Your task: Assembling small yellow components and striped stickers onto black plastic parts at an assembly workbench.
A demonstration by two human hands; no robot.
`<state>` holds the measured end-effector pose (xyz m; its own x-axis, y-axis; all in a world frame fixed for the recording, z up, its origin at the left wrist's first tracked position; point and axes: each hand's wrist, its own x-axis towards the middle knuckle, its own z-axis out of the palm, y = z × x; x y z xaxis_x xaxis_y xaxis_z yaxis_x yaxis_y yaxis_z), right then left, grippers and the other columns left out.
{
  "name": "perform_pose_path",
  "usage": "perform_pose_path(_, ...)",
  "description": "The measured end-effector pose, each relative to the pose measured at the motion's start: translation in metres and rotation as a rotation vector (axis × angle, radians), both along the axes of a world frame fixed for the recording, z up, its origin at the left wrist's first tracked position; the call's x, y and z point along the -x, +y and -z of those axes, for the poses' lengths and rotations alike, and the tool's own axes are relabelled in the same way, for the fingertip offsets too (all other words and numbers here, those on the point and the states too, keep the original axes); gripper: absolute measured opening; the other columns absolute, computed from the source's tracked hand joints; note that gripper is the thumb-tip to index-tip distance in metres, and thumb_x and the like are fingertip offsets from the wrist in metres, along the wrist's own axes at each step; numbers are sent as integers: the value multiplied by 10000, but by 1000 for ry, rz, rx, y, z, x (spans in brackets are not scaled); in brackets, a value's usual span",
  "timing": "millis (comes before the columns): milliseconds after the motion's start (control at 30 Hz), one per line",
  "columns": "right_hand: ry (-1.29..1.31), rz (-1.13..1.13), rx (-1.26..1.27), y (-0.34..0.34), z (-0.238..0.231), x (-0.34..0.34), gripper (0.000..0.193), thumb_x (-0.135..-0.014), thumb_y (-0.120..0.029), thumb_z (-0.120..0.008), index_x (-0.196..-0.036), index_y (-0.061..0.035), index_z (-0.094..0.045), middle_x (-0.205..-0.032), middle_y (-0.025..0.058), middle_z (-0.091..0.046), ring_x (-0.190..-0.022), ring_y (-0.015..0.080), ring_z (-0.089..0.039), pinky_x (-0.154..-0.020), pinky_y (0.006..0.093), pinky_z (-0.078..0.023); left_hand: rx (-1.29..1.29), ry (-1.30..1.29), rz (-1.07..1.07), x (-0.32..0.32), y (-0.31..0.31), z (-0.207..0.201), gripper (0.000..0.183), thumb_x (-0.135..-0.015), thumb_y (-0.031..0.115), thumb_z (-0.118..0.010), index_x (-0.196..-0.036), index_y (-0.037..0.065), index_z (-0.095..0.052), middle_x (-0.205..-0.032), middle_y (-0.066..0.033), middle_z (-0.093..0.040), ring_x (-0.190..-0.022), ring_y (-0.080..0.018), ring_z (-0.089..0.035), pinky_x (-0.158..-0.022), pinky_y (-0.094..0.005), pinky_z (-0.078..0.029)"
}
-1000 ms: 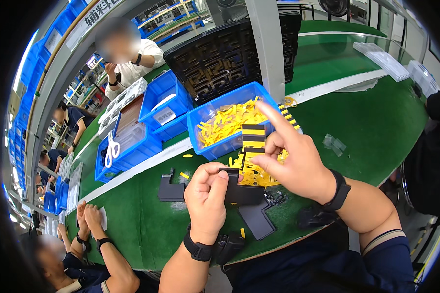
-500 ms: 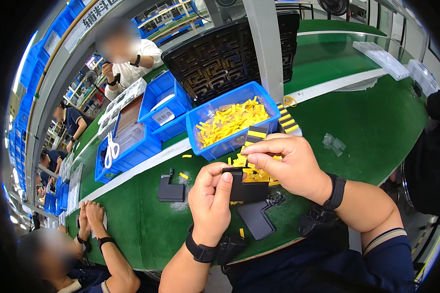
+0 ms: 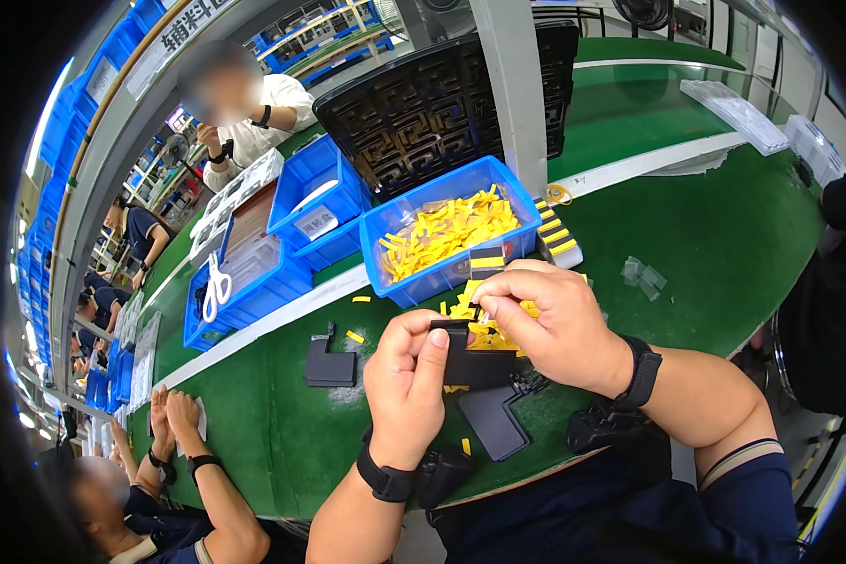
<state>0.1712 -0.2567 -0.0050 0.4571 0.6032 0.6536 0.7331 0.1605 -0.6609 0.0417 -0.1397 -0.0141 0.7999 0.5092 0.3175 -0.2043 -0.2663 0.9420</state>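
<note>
Left hand: The thumb presses down and the fingers curl behind, clamped tight on a black piece.
Black piece: It is up in the air above the green bench, back from the near edge.
Right hand: The thumb and first finger are pinched together, with no gap that shows, just by the top of the black piece. I cannot tell what is between the tips.
Striped strip: It is black and yellow and pokes up right behind those tips — I cannot tell which hand holds it.
Yellow pile: Little strips lie behind the black piece, partly hidden by the hands.
Big blue bin: It sits farther from the near edge, with lots of yellow bits inside.
Flat black parts: One lies left of the left hand; another lies close to the bench's near edge.
Clear scraps: They lie to the right, toward the bench's right edge.
White scissors: They lean on a blue box over to the left.
Co-worker's hands: They are close together — far left, by the near edge.
</note>
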Motion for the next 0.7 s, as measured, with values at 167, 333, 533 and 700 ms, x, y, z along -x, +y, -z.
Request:
perform_pose_path(167, 392, -79, 17, -2, 0, -2, 369, -827, -21, -570, -1191, -3, -509, -770, 62, -619, -703, 110, -602, -643, 246, -473, -83, 90, -246, 11, 59, -9, 150, -906, 128, -504, -1013, 27, -536, -772, -57, -600, -704, -109, -587, -642, -230, -466)
perform_pose_path(333, 455, -96, 146, 0, 1, -6, 422, -837, 1, -566, -1239, 19, -440, -787, 57, -619, -747, 102, -613, -674, 240, -483, -591, 684, -725, 38, 123, -17, 211, -832, 113, -539, -1005, -5, -568, -823, -155, -635, -699, -257, -617, -649, -354, -474)
perform_pose_path(533, 764, -293, 124, 6, 6, -2, 234, -841, -11, -592, -1058, 67, -553, -935, 108, -648, -828, 146, -634, -766, 270, -516, -395, 238, -277, 18, 71, -12, 230, -792, 94, -636, -1000, -1, -610, -912, -65, -624, -806, -141, -587, -735, -258, -469)
perform_pose_path(700, 859, -378, 57, 5, 8, 1, 187, -822, -14, -605, -998, 51, -599, -864, 90, -665, -776, 107, -623, -719, 240, -498, -385, 88, -8, 0, 16, -13, 235, -771, 3, -644, -1002, 11, -601, -837, -59, -611, -785, -119, -600, -675, -233, -482)
